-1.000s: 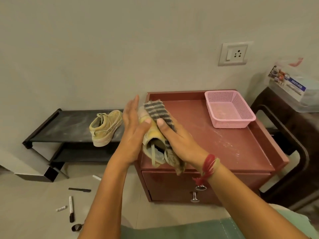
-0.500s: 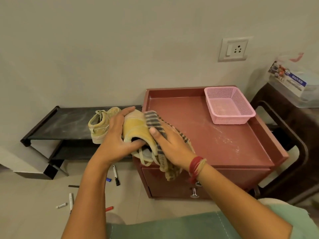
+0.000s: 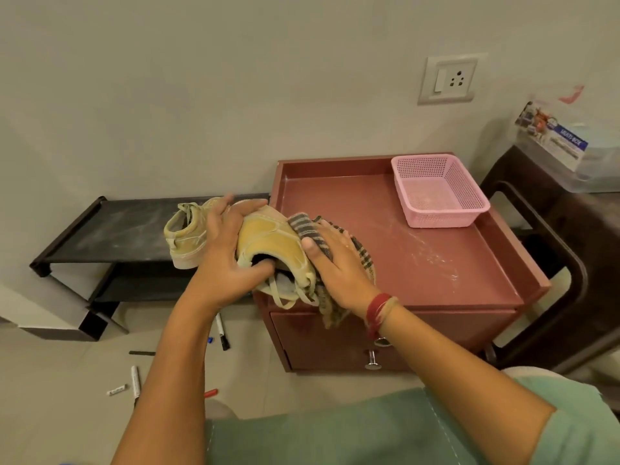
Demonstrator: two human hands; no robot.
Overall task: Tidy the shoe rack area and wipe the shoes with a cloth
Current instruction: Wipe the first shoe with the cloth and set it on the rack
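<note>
My left hand [image 3: 228, 260] grips the yellow shoe [image 3: 271, 241], thumb at its opening. My right hand [image 3: 335, 266] clasps the striped cloth [image 3: 312, 226] against the shoe's right side, above the front left corner of the red cabinet [image 3: 419, 263]. Just beyond my left fingers, the second shoe [image 3: 183, 236] sits on the black rack [image 3: 110, 229]. Farther off, right of the grip, stands a pink basket [image 3: 436, 196].

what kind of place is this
Probably a home entryway or room corner: a low black shoe rack stands against the wall beside a red-brown drawer cabinet, with a wall socket above.
</note>
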